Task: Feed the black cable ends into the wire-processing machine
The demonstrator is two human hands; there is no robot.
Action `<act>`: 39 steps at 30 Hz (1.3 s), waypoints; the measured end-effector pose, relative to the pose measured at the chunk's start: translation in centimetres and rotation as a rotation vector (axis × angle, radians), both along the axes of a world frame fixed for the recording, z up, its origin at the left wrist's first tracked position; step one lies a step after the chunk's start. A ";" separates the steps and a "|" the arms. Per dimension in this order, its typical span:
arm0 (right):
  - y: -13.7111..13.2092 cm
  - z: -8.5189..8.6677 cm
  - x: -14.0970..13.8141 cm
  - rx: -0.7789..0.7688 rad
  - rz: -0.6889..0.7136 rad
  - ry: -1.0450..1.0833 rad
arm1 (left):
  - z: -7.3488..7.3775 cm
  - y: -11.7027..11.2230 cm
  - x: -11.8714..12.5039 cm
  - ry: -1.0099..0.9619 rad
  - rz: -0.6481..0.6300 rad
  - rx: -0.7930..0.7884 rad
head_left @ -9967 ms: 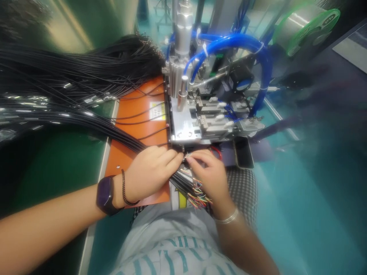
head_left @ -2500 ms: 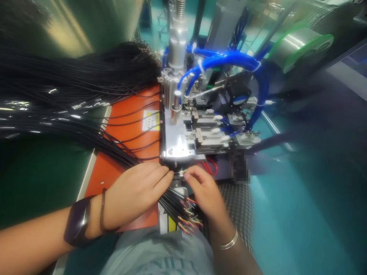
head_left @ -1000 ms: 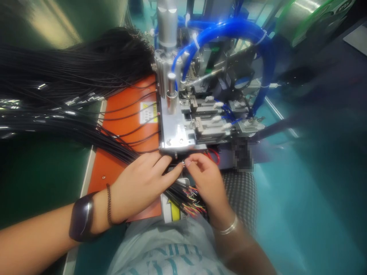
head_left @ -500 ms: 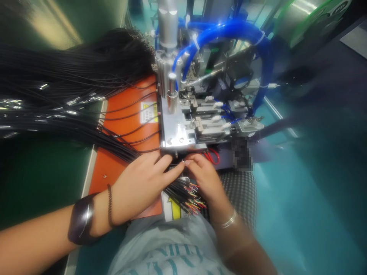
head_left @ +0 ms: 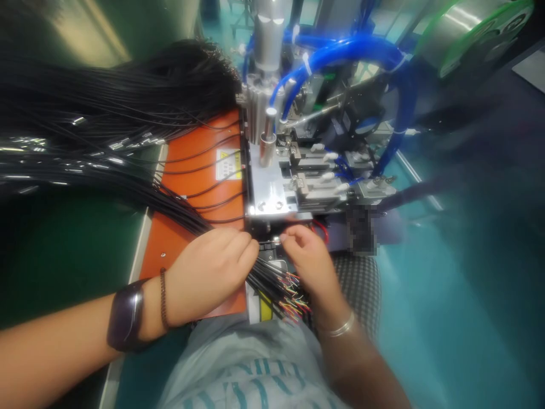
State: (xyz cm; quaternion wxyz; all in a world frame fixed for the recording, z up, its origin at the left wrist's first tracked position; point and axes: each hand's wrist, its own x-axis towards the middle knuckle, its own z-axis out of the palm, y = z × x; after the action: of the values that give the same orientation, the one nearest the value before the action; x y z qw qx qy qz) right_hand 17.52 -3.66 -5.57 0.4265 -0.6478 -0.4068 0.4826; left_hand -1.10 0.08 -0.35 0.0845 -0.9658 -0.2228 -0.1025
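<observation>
My left hand point(head_left: 219, 258) is closed, back upward, over a bundle of black cables point(head_left: 183, 216) at the machine's front edge. A short dark length, apparently one cable, shows between my two hands, and its silvery end point(head_left: 276, 240) is at my right fingertips. Thumb and forefinger of my right hand point(head_left: 309, 258) are pinched together there; the other fingers are curled. Below and between the hands, stripped cable ends point(head_left: 292, 295) fan out in red, yellow and white wires. What lies inside the left fist is hidden.
A metal machine point(head_left: 268, 190) with clamps stands just beyond my hands, several black cables running into its left side. Blue air hoses point(head_left: 361, 48) loop above it. An orange plate point(head_left: 204, 176) lies left, with a large pile of black cables point(head_left: 128, 91) behind. A checkered seat point(head_left: 360, 295) is below right.
My left fingers have drawn back left from the right fingertips and curled in, opening a gap between the hands. The right hand stays pinched in nearly the same place. The view has shifted slightly.
</observation>
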 end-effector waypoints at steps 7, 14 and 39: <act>-0.6 0.5 0.2 0.043 -0.052 -0.059 | 1.0 -2.0 0.5 0.115 0.130 -0.002; -3.6 2.4 1.5 0.669 0.520 -0.357 | 1.6 -1.6 0.5 0.134 0.167 -0.151; -1.3 0.8 -1.2 0.688 0.122 -0.239 | -0.5 0.3 -1.2 -0.078 -0.005 -0.195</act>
State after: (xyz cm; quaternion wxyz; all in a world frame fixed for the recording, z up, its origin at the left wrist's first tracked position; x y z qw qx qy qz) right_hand 16.31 -4.94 -4.73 0.5393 -0.4927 -0.6301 0.2632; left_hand -2.26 0.37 -0.81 -0.0191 -0.9652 -0.2326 -0.1181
